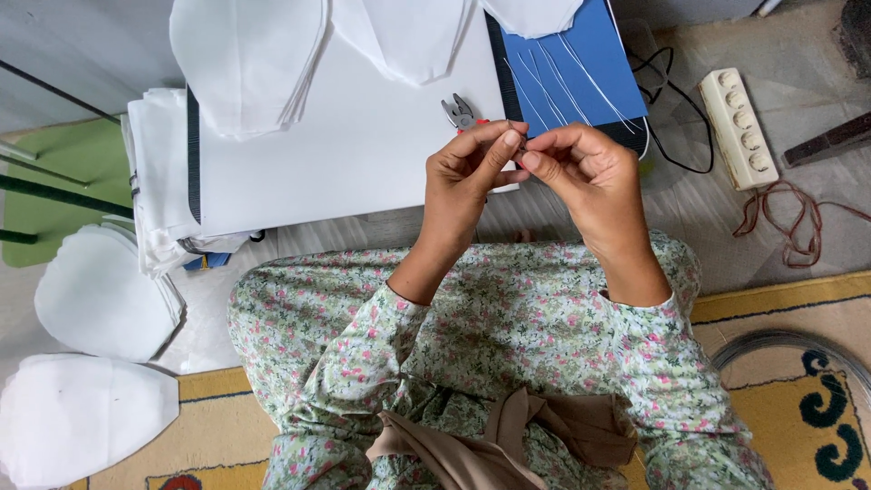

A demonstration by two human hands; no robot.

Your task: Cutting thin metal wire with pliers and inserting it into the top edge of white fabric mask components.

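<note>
Seen from above, stacks of white fabric pieces (100, 299) lie left of the white desk (345, 172). Pliers (460, 112) rest on the desk. Just in front of the pliers, the left hand (467, 177) and right hand (585, 172) meet, fingertips pinched shut on something too small to identify. Thin wires (567, 86) lie on a blue board (590, 54), right of the pliers.

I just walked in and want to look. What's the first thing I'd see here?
First, the two hands in the middle: the left hand and right hand meet fingertip to fingertip, pinching something too small to make out. Behind them, small pliers lie on a white board, and thin white strips fan across a blue board. Stacks of white fabric pieces sit to the left.
</note>
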